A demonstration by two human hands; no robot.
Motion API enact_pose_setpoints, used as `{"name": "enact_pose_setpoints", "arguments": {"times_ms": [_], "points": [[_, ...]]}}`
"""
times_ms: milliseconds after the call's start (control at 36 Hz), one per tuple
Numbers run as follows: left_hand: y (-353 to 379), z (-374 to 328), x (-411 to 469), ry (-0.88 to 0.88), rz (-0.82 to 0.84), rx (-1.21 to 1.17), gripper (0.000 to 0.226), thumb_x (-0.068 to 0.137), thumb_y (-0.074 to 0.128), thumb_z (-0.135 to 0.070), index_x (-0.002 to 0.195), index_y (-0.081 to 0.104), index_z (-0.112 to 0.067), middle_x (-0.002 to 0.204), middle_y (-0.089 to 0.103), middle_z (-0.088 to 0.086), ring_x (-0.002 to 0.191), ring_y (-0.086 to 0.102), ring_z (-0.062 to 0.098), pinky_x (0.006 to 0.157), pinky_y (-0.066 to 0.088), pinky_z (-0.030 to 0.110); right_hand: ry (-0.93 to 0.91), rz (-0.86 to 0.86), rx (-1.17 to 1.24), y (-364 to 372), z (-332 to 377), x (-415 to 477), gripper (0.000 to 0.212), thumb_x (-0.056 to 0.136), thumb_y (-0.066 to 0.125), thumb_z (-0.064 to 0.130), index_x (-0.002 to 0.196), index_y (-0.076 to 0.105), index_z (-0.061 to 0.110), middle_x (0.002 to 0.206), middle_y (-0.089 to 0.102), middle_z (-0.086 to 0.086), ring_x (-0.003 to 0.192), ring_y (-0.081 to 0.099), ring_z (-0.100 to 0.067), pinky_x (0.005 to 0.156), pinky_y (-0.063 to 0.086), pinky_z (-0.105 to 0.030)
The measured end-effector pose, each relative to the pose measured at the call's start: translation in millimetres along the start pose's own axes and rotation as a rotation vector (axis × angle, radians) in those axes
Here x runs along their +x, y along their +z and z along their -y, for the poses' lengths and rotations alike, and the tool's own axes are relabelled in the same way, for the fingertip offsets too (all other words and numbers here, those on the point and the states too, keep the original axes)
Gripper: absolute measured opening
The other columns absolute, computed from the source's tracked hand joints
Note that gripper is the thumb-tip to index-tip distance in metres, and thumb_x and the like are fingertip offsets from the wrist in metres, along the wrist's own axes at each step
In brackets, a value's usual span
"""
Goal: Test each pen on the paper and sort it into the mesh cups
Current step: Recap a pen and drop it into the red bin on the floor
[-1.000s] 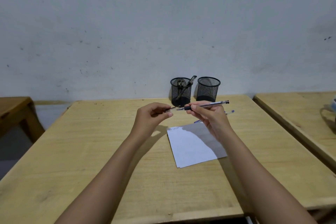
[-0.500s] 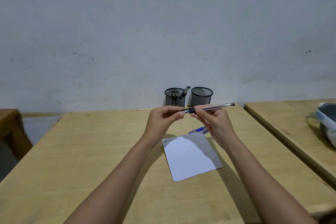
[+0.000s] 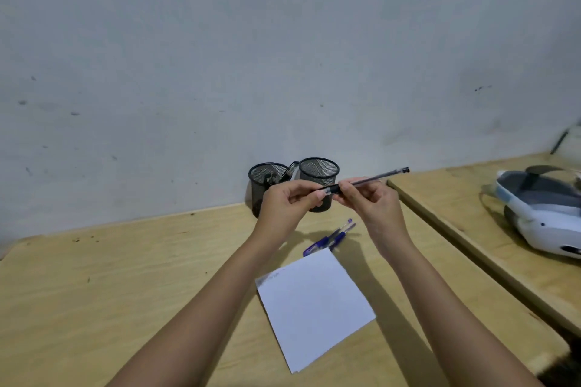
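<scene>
Both hands hold one black pen level above the table. My left hand pinches its cap end and my right hand grips the barrel, whose far end sticks out to the right. Behind them stand two black mesh cups: the left cup has pens in it, the right cup looks empty. Two blue pens lie on the table beyond the white paper, which bears faint scribbles at its top left corner.
The wooden table meets a grey wall at the back. A second wooden table stands to the right across a narrow gap, with a white and grey headset on it.
My left hand has closed the cap onto the pen's tip; a second ago cap and pen were apart. The view has shifted, revealing the two blue pens and the headset.
</scene>
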State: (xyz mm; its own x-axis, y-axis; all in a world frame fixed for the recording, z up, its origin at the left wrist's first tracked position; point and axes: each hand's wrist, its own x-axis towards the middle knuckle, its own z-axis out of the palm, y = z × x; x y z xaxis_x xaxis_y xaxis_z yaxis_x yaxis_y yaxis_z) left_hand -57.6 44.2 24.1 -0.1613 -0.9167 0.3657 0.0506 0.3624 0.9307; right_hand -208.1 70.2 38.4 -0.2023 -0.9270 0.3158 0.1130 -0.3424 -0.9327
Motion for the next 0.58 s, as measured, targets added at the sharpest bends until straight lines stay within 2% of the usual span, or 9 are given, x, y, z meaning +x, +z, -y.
{"name": "enact_pose_setpoints", "arguments": {"times_ms": [56, 111, 194, 250, 306, 361, 417, 500, 583], "points": [[9.5, -3.3, 3.7, 0.001, 0.045, 0.003, 0.008, 0.083, 0.067, -0.006, 0.089, 0.07, -0.01, 0.079, 0.07, 0.008, 0.071, 0.065, 0.007, 0.072, 0.051, 0.016, -0.007, -0.012, -0.056, -8.5, 8.0, -0.2, 0.006, 0.086, 0.06, 0.003, 0.082, 0.064, 0.005, 0.072, 0.07, -0.004, 0.068, 0.069, -0.014, 0.071, 0.055, -0.019], [20.9, -7.7, 7.1, 0.01, 0.1, 0.04, 0.007, 0.084, 0.068, -0.009, 0.09, 0.071, -0.01, 0.077, 0.069, 0.003, 0.069, 0.062, 0.004, 0.07, 0.049, 0.014, -0.011, -0.028, -0.118, -20.3, 17.8, -2.3, 0.006, 0.088, 0.058, 0.004, 0.085, 0.063, 0.002, 0.077, 0.068, -0.009, 0.071, 0.067, -0.013, 0.072, 0.055, -0.02], [44.6, -14.3, 7.9, 0.034, 0.239, 0.149, 0.006, 0.086, 0.065, -0.017, 0.088, 0.071, -0.016, 0.076, 0.068, -0.004, 0.071, 0.06, 0.004, 0.074, 0.049, 0.022, -0.019, -0.08, -0.245, -45.1, 37.9, -15.3, 0.008, 0.09, 0.055, 0.006, 0.089, 0.061, 0.0, 0.077, 0.065, -0.01, 0.067, 0.065, -0.009, 0.067, 0.052, -0.019], [63.6, -17.1, 6.4, 0.056, 0.293, 0.232, 0.012, 0.09, 0.06, -0.022, 0.089, 0.071, -0.017, 0.08, 0.069, -0.004, 0.072, 0.059, 0.006, 0.071, 0.047, 0.025, -0.007, -0.128, -0.349, -62.0, 52.8, -26.8, 0.009, 0.092, 0.053, 0.009, 0.085, 0.059, 0.007, 0.078, 0.062, -0.008, 0.067, 0.062, -0.009, 0.061, 0.05, -0.017], [84.5, -22.1, 0.2, 0.092, 0.334, 0.291, 0.017, 0.092, 0.055, -0.023, 0.093, 0.071, -0.014, 0.084, 0.068, -0.002, 0.074, 0.057, 0.007, 0.066, 0.042, 0.017, -0.004, -0.191, -0.525, -81.0, 68.7, -43.7, 0.009, 0.093, 0.051, 0.013, 0.086, 0.055, 0.008, 0.08, 0.061, -0.007, 0.07, 0.058, -0.013, 0.057, 0.047, -0.013], [107.7, -24.7, -12.1, 0.14, 0.389, 0.35, 0.019, 0.094, 0.053, -0.022, 0.095, 0.07, -0.012, 0.085, 0.067, 0.0, 0.08, 0.058, 0.01, 0.065, 0.038, 0.009, 0.01, -0.243, -0.736, -102.7, 81.2, -65.5, 0.015, 0.094, 0.048, 0.017, 0.095, 0.053, 0.003, 0.084, 0.059, -0.01, 0.075, 0.057, -0.02, 0.066, 0.049, -0.021], [132.5, -21.1, -28.7, 0.153, 0.465, 0.383, 0.02, 0.094, 0.051, -0.02, 0.095, 0.069, -0.01, 0.087, 0.068, 0.004, 0.083, 0.06, 0.016, 0.069, 0.041, 0.016, 0.067, -0.263, -0.897, -125.6, 89.3, -91.3, 0.018, 0.095, 0.045, 0.022, 0.097, 0.05, 0.004, 0.088, 0.058, -0.011, 0.082, 0.057, -0.026, 0.075, 0.049, -0.038], [168.3, -4.5, -55.3, 0.136, 0.6, 0.449, 0.024, 0.095, 0.049, -0.021, 0.097, 0.069, -0.006, 0.097, 0.07, 0.013, 0.091, 0.063, 0.024, 0.078, 0.045, 0.031, 0.154, -0.265, -1.049, -159.4, 93.0, -132.0, 0.011, 0.096, 0.044, 0.023, 0.091, 0.045, 0.013, 0.083, 0.052, -0.003, 0.078, 0.051, -0.019, 0.065, 0.041, -0.031], [197.0, 14.5, -78.1, 0.109, 0.665, 0.539, 0.03, 0.096, 0.046, -0.025, 0.113, 0.064, -0.008, 0.117, 0.065, 0.011, 0.106, 0.058, 0.022, 0.082, 0.039, 0.023, 0.26, -0.278, -1.095, -193.0, 86.6, -172.7, 0.013, 0.096, 0.043, 0.024, 0.107, 0.045, 0.017, 0.094, 0.052, 0.005, 0.09, 0.051, -0.015, 0.075, 0.042, -0.03]]}}
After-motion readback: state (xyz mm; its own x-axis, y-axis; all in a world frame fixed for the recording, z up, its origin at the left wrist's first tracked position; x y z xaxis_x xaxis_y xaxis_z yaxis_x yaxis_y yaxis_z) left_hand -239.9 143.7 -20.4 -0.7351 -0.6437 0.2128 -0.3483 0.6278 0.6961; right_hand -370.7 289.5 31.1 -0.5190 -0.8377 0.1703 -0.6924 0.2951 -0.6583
